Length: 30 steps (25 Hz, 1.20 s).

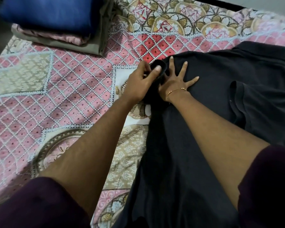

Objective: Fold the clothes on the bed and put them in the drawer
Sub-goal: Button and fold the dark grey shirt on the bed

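Observation:
A black shirt (220,83) lies spread over the right half of the patterned bed cover (56,96), one short sleeve lying on top at the right. My left hand (140,83) pinches a bunched fold of the black cloth at the shirt's left edge, thumb on top. Beside it, my right hand (176,81) presses flat on the shirt with fingers spread; a thin gold bracelet circles its wrist. The two hands are almost touching.
At the back left a stack of folded clothes (56,35) sits on the bed: a blue piece on top, pink and beige pieces below. The bed's dark far edge (220,2) runs along the top right.

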Each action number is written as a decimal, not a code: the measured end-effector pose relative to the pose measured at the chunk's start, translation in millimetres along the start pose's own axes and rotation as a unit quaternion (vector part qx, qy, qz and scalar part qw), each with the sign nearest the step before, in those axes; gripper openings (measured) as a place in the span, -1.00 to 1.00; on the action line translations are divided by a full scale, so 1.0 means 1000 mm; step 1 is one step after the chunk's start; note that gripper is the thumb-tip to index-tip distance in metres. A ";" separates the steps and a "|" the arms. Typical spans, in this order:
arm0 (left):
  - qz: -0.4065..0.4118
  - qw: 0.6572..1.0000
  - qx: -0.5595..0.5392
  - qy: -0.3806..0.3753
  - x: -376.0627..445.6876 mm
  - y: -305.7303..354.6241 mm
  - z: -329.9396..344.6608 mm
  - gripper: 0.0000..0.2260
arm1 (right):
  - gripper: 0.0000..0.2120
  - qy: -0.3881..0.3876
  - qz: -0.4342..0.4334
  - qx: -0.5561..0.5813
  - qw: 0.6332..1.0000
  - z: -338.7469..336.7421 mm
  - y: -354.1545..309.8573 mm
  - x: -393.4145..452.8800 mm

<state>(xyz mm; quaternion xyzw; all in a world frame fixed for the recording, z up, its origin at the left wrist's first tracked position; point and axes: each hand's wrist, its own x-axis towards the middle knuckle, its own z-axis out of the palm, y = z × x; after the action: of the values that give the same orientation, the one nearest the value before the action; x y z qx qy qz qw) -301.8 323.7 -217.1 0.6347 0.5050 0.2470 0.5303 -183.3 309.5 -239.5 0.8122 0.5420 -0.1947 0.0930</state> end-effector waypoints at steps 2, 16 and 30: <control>0.010 0.989 0.132 0.072 -0.002 0.000 0.009 -0.56 | -0.37 -0.012 0.000 0.000 1.000 -0.003 -0.005 0.000; 0.110 0.972 0.113 0.174 -0.012 -0.033 -0.009 -0.71 | -0.75 0.185 -0.142 0.040 0.971 -0.038 -0.011 0.040; -0.055 0.973 -0.139 0.174 -0.016 -0.020 -0.013 -0.62 | -0.45 0.110 0.056 0.087 0.989 0.014 0.010 0.001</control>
<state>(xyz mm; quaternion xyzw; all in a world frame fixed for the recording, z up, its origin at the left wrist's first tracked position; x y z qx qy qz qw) -326.1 313.6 -228.1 0.4735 0.5845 0.3919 0.5297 -177.0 301.9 -253.0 0.8629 0.4833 -0.1449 -0.0274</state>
